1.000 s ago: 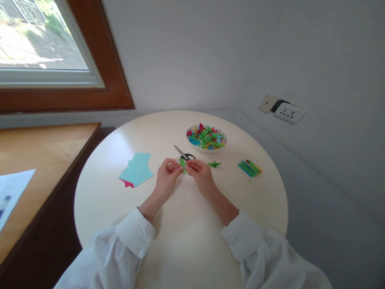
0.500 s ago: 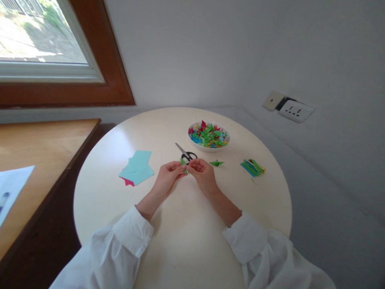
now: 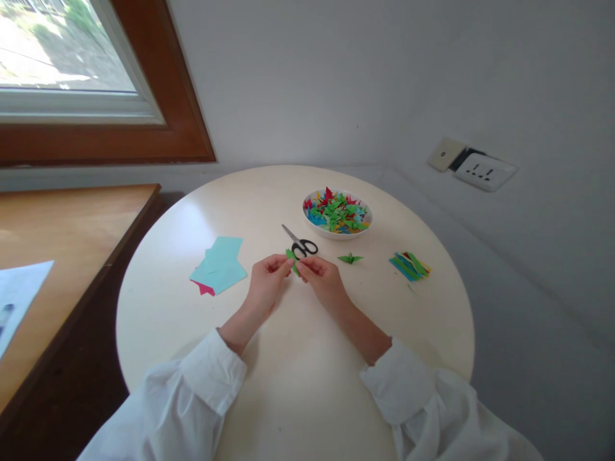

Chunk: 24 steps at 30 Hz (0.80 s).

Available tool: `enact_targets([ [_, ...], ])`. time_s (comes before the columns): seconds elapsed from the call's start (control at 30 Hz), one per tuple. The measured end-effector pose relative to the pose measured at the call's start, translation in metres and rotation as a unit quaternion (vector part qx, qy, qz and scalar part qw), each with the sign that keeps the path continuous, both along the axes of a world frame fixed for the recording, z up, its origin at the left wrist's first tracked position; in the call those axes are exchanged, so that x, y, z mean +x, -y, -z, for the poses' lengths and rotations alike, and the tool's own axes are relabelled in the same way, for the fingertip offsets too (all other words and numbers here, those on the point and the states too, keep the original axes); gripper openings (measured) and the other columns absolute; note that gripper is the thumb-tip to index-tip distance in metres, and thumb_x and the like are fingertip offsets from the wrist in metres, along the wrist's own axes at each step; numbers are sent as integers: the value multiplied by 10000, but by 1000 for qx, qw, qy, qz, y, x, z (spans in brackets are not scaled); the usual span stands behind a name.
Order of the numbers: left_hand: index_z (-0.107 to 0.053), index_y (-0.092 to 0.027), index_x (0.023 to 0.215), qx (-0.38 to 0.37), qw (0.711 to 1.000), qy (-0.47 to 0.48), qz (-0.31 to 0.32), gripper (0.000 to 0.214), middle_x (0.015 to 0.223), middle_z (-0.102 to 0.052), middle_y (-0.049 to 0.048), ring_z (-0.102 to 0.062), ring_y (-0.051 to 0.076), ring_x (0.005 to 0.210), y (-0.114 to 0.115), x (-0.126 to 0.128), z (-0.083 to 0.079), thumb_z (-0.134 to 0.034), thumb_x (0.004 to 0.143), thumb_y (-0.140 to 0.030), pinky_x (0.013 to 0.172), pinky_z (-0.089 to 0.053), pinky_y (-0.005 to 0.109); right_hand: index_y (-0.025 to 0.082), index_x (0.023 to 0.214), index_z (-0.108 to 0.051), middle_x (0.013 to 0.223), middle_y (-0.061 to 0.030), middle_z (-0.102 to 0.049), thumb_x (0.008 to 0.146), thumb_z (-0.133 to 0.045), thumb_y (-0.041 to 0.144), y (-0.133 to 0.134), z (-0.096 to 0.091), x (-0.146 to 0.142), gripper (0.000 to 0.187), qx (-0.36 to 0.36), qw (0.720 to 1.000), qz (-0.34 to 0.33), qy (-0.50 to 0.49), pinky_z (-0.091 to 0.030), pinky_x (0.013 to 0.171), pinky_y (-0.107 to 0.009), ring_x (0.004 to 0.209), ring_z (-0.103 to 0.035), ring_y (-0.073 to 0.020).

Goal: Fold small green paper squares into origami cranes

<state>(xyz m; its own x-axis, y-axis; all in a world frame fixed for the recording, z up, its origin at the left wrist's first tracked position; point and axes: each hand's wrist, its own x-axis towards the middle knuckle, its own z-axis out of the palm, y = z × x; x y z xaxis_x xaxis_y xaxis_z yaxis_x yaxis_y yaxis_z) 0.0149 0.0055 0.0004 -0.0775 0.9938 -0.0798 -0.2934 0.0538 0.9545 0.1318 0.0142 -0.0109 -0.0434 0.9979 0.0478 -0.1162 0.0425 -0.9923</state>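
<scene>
My left hand [image 3: 266,282] and my right hand [image 3: 321,280] meet over the middle of the round cream table [image 3: 288,384]. Both pinch a small folded green paper piece [image 3: 291,259] between their fingertips. Black-handled scissors [image 3: 300,242] lie just beyond the hands. A finished green paper crane [image 3: 350,258] rests to the right of my right hand. A white bowl [image 3: 337,214] heaped with several coloured paper cranes stands farther back.
Light blue paper sheets [image 3: 220,266] over a pink sheet [image 3: 204,289] lie left of my hands. A small stack of coloured paper strips [image 3: 410,266] sits at the right. A wooden desk [image 3: 57,256] with a white sheet stands left; wall sockets [image 3: 483,171] at the right.
My hands stay together on the green paper, fingers shifting slightly along it. The camera view has drifted a little, so table items sit slightly more to the right.
</scene>
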Motion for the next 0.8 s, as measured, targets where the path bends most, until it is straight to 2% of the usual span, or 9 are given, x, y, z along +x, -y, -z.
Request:
enact_targets([
  [0.1,-636,-121,670,12,1000,4,7,192,593,-614,2,-540,101,555,1,0,-1,-702,610,-291,598,-420,250,161,577,-585,508,23,-533,672,-593,370,1,0,0,230,17,999,-26,37,-367,503,-237,485,-450,-88],
  [0.33,-598,-125,614,-5,999,24,32,182,560,-578,-7,-535,101,538,2,0,-7,-696,607,-278,611,-449,263,175,571,-583,528,21,-555,675,-595,344,3,0,2,198,39,998,-18,50,-388,541,-243,516,-481,-102],
  [0.53,-640,-133,640,32,995,-51,80,122,625,-597,10,-528,99,582,-1,-7,-9,-659,641,-253,601,-437,236,180,601,-604,552,18,-575,669,-615,356,2,3,3,189,48,997,-31,49,-392,552,-248,539,-498,-112],
  [0.8,-570,-131,550,39,997,-24,65,205,535,-544,-10,-526,104,536,1,-4,-11,-668,651,-280,580,-464,252,175,606,-596,535,25,-551,694,-595,376,3,3,1,220,40,997,-50,46,-372,535,-245,521,-471,-102],
])
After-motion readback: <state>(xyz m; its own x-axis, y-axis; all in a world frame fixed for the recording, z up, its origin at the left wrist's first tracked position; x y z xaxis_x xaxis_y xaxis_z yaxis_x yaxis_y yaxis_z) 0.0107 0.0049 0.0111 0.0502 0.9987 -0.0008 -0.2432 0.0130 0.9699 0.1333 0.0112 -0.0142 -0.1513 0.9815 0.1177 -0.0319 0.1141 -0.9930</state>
